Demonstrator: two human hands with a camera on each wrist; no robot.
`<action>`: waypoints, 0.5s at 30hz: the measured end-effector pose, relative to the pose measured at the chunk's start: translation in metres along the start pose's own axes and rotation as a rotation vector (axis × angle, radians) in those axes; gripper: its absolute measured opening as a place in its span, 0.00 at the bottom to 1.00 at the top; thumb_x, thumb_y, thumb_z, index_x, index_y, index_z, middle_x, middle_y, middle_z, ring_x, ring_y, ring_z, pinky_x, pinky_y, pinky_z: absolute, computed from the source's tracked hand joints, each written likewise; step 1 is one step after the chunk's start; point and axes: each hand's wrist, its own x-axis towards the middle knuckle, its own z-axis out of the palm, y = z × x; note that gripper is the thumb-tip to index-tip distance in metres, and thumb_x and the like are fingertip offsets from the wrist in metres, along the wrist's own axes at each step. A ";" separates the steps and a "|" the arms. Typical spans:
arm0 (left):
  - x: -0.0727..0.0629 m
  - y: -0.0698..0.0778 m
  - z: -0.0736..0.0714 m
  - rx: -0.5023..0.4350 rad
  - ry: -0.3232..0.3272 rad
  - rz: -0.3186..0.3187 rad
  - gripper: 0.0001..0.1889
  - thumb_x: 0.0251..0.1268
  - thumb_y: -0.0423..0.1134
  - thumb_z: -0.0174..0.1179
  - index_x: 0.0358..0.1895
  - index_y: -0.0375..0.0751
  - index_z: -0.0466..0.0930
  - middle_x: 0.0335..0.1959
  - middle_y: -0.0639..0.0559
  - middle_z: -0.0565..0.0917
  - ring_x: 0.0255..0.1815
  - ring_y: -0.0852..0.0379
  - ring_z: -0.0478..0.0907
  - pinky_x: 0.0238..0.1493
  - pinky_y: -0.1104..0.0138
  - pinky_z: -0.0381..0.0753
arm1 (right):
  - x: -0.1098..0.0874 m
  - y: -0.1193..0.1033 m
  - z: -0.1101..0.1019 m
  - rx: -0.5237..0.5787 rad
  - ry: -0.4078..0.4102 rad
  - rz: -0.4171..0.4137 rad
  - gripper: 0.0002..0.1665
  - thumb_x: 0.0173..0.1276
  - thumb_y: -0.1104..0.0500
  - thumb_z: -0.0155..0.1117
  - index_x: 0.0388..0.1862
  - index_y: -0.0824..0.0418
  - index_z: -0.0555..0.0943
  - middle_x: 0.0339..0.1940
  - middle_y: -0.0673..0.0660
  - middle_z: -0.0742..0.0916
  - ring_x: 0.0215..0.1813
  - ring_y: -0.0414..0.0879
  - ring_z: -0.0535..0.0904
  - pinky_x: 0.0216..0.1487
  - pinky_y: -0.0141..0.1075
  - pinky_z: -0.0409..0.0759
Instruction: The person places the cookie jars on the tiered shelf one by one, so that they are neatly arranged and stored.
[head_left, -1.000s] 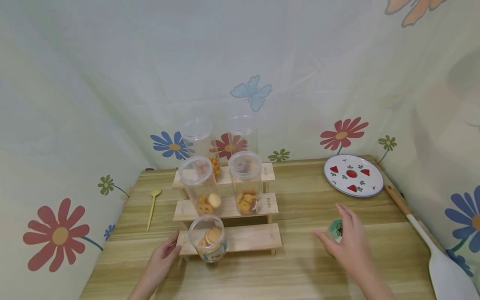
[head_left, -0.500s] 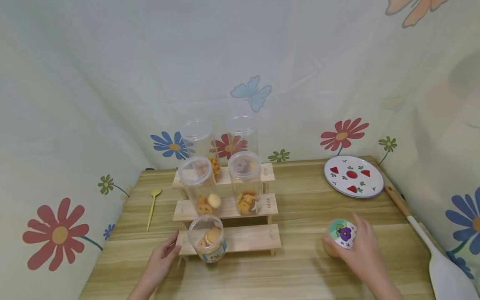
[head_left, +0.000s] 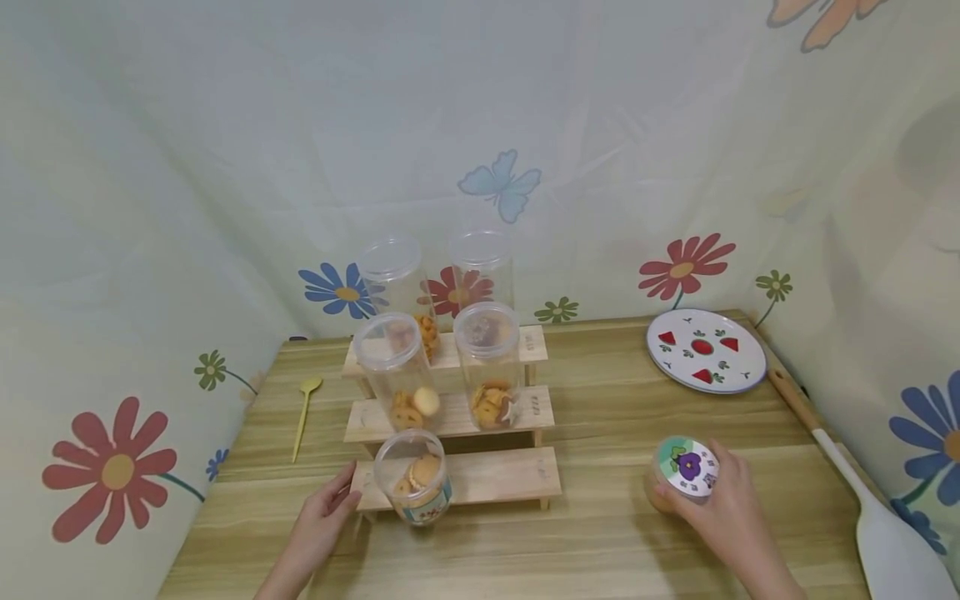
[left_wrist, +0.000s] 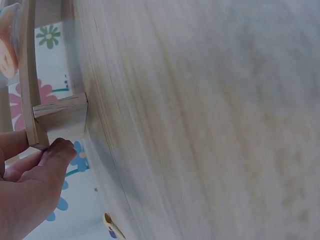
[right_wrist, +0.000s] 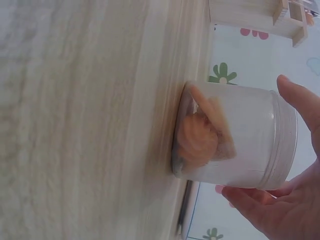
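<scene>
My right hand grips a short clear jar, thumb on one side of its rim and fingers on the other. Cookies lie in the bottom of that jar, which stands upright at the tabletop; its lid has a green and white label with a purple flower. At the left end of the three-tier wooden rack, my left hand pinches the lowest board between thumb and fingers. Beside that hand, another short cookie jar sits on the same board.
Two tall lidded jars stand on the middle tier, including one jar at right, and two more on the top tier. A yellow spoon lies left. At right are a white patterned plate and a white spatula with wooden handle.
My right hand has gone from spread fingers over the short jar to a grip around its sides, uncovering the lid's label. My left hand has stayed at the rack.
</scene>
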 end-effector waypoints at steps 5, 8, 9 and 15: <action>0.000 -0.002 0.000 -0.005 0.000 0.003 0.26 0.73 0.30 0.52 0.68 0.21 0.58 0.69 0.30 0.61 0.64 0.36 0.66 0.55 0.78 0.67 | 0.000 -0.001 -0.002 0.000 -0.030 0.016 0.68 0.52 0.35 0.73 0.69 0.80 0.50 0.59 0.81 0.62 0.55 0.72 0.65 0.54 0.69 0.67; 0.000 -0.002 0.000 0.000 0.000 0.003 0.26 0.73 0.30 0.52 0.68 0.21 0.58 0.69 0.30 0.60 0.64 0.36 0.66 0.55 0.78 0.68 | -0.001 -0.003 -0.004 -0.001 -0.043 0.024 0.68 0.52 0.35 0.73 0.68 0.82 0.50 0.59 0.81 0.63 0.56 0.72 0.65 0.55 0.68 0.67; 0.000 -0.002 0.000 0.003 0.000 0.003 0.26 0.73 0.30 0.52 0.68 0.22 0.58 0.69 0.30 0.60 0.64 0.36 0.66 0.55 0.78 0.68 | -0.001 -0.003 -0.004 0.001 -0.051 0.030 0.68 0.52 0.35 0.73 0.68 0.82 0.50 0.59 0.81 0.63 0.56 0.73 0.65 0.55 0.68 0.67; 0.000 0.000 0.000 0.008 -0.004 0.004 0.26 0.73 0.30 0.52 0.69 0.22 0.58 0.69 0.30 0.60 0.64 0.35 0.66 0.57 0.75 0.68 | 0.000 -0.004 -0.005 0.007 -0.060 0.059 0.67 0.52 0.36 0.73 0.69 0.81 0.50 0.59 0.81 0.64 0.57 0.72 0.65 0.57 0.67 0.66</action>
